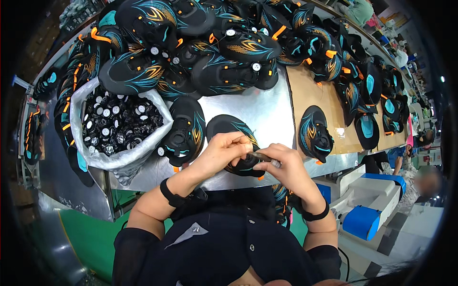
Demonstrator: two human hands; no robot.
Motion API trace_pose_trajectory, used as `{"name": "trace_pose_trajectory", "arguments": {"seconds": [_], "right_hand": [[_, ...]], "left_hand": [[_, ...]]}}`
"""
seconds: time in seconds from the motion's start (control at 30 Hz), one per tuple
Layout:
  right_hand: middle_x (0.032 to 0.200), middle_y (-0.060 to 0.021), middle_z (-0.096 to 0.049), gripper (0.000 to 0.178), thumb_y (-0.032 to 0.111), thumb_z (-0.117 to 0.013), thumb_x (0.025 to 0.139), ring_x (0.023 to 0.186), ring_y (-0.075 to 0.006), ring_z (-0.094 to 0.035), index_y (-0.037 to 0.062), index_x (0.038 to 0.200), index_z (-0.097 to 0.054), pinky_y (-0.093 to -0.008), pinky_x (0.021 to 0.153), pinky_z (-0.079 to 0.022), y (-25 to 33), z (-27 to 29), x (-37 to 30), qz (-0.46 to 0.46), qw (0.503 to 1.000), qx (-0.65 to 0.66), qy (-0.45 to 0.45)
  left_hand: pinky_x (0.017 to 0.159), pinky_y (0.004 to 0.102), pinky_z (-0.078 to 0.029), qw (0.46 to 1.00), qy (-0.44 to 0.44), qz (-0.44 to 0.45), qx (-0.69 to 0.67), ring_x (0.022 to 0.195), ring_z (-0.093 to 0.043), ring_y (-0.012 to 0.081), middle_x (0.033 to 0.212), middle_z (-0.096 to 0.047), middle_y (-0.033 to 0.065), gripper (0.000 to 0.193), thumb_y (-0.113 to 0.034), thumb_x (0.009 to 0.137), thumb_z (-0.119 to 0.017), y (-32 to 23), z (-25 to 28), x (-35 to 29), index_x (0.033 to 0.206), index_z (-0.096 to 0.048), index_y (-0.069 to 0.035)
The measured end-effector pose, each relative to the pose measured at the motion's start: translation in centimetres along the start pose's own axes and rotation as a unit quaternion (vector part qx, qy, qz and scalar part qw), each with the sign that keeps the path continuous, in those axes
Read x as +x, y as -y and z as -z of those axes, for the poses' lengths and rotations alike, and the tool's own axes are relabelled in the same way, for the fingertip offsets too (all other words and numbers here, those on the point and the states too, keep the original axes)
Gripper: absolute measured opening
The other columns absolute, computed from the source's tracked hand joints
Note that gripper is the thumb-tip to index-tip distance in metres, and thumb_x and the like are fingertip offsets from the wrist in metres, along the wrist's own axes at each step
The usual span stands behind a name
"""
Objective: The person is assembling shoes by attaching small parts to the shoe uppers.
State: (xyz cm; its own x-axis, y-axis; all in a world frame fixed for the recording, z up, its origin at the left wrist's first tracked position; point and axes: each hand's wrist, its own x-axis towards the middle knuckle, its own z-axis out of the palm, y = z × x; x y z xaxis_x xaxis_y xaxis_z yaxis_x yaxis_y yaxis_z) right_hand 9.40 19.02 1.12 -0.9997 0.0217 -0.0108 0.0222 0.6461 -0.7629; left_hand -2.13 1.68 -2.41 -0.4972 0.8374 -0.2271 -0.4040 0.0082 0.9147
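In front of me on the metal tabletop lies a black shoe [222, 125] with teal and orange patterning, partly covered by both hands. My left hand [223, 153] is closed in a pinch over its opening; what the fingertips hold, if anything, is hidden. Beside it, my right hand [289, 168] grips a small greyish tool [275, 163], whose kind I cannot make out. The tool's front end meets my left fingertips. Just left of these, another black shoe [187, 125] has a white round dial at its side.
An open plastic bag [164, 126] of black and white round dials [116, 125] stands at the left. Shoes [219, 74] are piled along the back. One single shoe [316, 133] lies to the right on brown cardboard [304, 90]. A white and blue machine [362, 200] stands at the right.
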Motion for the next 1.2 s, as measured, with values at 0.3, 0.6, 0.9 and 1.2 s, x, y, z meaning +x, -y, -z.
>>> {"name": "trace_pose_trajectory", "arguments": {"seconds": [0.3, 0.6, 0.9, 1.2], "right_hand": [[0.077, -0.0070, -0.054, 0.060, 0.012, -0.080, 0.066, 0.075, -0.0212, -0.048, 0.0133, 0.123, -0.062, -0.0336, 0.070, -0.041, -0.2, 0.0, 1.0, -0.046, 0.993, -0.093, -0.056], [0.076, -0.0100, -0.054, 0.050, 0.011, -0.075, 0.073, 0.072, -0.0263, -0.052, 0.0104, 0.121, -0.062, -0.0367, 0.067, -0.043, -0.6, -0.3, 0.4, -0.030, 0.993, -0.092, -0.071], [0.067, -0.0037, -0.046, 0.011, 0.013, -0.068, 0.075, 0.065, -0.0206, -0.050, 0.0095, 0.077, -0.058, -0.0336, 0.056, -0.039, -5.1, 0.1, -0.1, 0.185, 0.904, -0.307, -0.234], [0.086, -0.0171, -0.054, 0.023, 0.003, -0.062, 0.080, 0.081, -0.0357, -0.053, 0.0026, 0.103, -0.061, -0.0425, 0.077, -0.042, -11.2, 10.1, -4.7, -0.055, 0.856, -0.292, -0.424]], "left_hand": [[0.054, 0.0286, -0.041, 0.917, -0.093, -0.216, 0.323, 0.059, -0.053, 0.0178, 0.072, -0.053, 0.0079, 0.005, -0.004, 0.084, -0.062, 0.3, -0.5, 0.6, 0.085, -0.061, 0.000], [0.050, 0.0265, -0.038, 0.874, -0.118, -0.287, 0.375, 0.052, -0.049, 0.0158, 0.066, -0.051, 0.0045, 0.010, -0.010, 0.088, -0.059, 0.2, -1.3, 0.6, 0.084, -0.058, -0.001], [0.046, 0.0194, -0.018, 0.984, 0.090, 0.083, -0.126, 0.047, -0.024, 0.0011, 0.059, -0.035, -0.0072, 0.023, -0.020, 0.097, -0.051, -3.3, -1.3, -4.5, 0.084, -0.052, -0.001], [0.056, 0.0231, -0.038, 0.941, -0.009, -0.302, -0.150, 0.062, -0.047, 0.0124, 0.073, -0.050, 0.0031, 0.018, -0.023, 0.097, -0.052, -13.6, -0.9, -0.2, 0.101, -0.050, -0.006]]}}
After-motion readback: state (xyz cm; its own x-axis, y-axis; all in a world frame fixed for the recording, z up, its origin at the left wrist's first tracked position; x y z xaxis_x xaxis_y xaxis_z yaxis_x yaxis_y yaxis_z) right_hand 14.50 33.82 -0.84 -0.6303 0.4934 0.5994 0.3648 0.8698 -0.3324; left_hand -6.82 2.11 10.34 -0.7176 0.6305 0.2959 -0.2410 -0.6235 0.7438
